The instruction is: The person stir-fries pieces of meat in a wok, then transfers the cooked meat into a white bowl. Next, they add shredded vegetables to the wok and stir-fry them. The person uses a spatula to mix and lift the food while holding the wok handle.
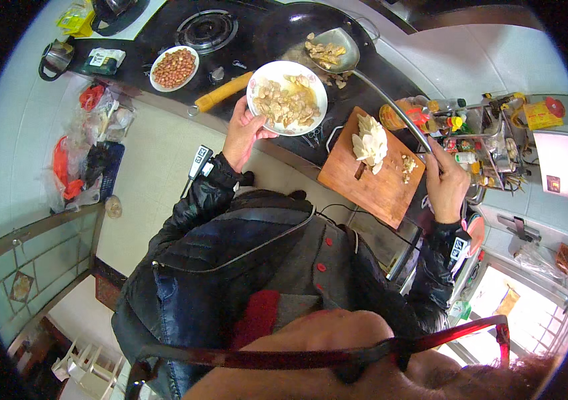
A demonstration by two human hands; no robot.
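My left hand (245,127) grips the lower left rim of a white floral plate (287,87) of pale meat pieces in sauce, held at the near edge of a black wok (271,37). My right hand (445,180) is closed round the long handle of a metal spatula (389,105), whose broad head holds browned pieces over the wok, up and right of the plate. More pieces lie in the wok below the spatula head. A wooden cutting board (377,200) between my hands carries sliced white vegetable (371,147) and a small chopped pile (407,167).
A plate of peanuts (174,67), a yellow wooden handle (221,92) and a burner (207,30) are on the black stovetop at left. Bottles (431,117) and a condiment rack (491,153) stand at right. Plastic bags (77,167) sit by the left wall.
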